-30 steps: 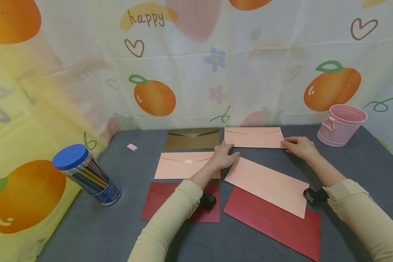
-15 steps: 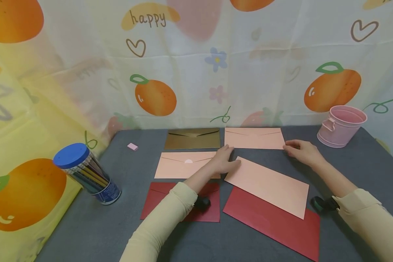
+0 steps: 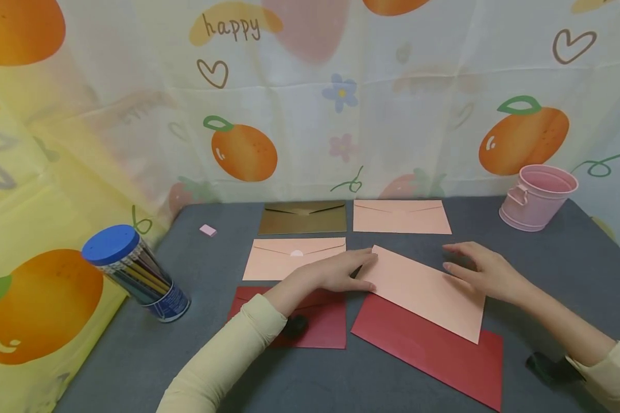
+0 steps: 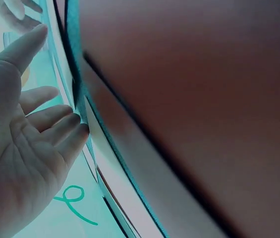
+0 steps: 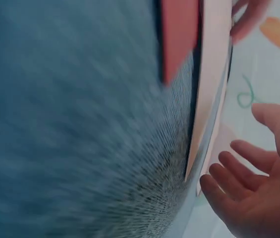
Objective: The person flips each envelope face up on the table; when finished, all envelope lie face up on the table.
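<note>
A pale pink envelope [image 3: 429,298] lies tilted, partly covering a red envelope [image 3: 434,361]. At its left end, my left hand [image 3: 338,272] has thumb and fingertips right at the edge, fingers fairly straight. My right hand [image 3: 491,272] hovers by its upper right side, fingers spread and holding nothing. The right wrist view shows that palm [image 5: 263,188] with loosely bent fingers. Behind, another pink envelope [image 3: 403,218] lies flat beside a gold one [image 3: 302,221]. Under the left forearm are a pink envelope with a white round seal [image 3: 297,253] and a red envelope [image 3: 315,332].
A blue-lidded tub of pencils [image 3: 139,275] stands at the left, with a small pink eraser [image 3: 208,230] beyond it. The pink bucket [image 3: 532,206] stands at the back right. A fruit-printed cloth [image 3: 299,97] hangs behind the grey table.
Both hands have left the back pink envelope and come nearer. The left is now at the tilted envelope's left end, the right over its upper right side. That back envelope stays flat.
</note>
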